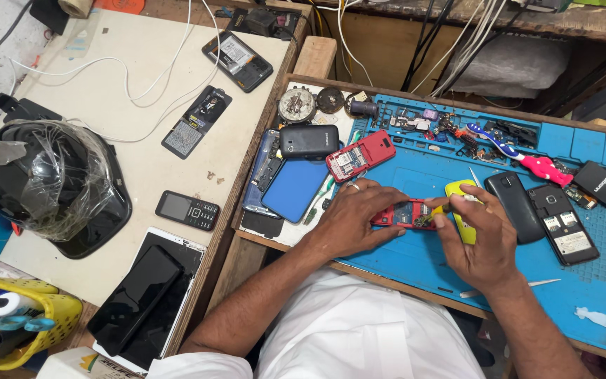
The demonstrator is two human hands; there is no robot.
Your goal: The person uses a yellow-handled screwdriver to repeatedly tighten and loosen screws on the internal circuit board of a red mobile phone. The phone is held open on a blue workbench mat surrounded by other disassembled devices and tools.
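The left hand presses the red phone flat on the blue mat, holding it steady; the right hand pinches a yellow-handled tool over it.

The blue mat is bare near the front edge. Black phones block the right; a red phone blocks behind.

Helmet lies left of the mat, keypad phone between.
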